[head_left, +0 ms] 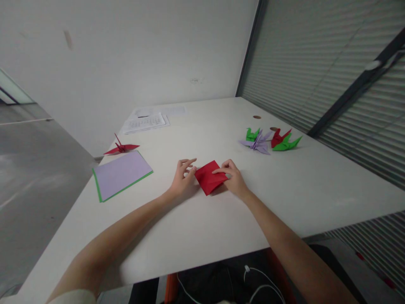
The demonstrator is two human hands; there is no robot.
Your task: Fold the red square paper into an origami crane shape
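Red paper being folded on the white table (190, 228)

The red paper (209, 177) lay as a flat, creased diamond; left hand (182, 179) steadied its edge, fingers loosely spread, right hand (232, 177) pressed fingertips on it

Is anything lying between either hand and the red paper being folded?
Nothing visible. The left hand and right hand both rest their fingers directly on the red paper, flat on the table.
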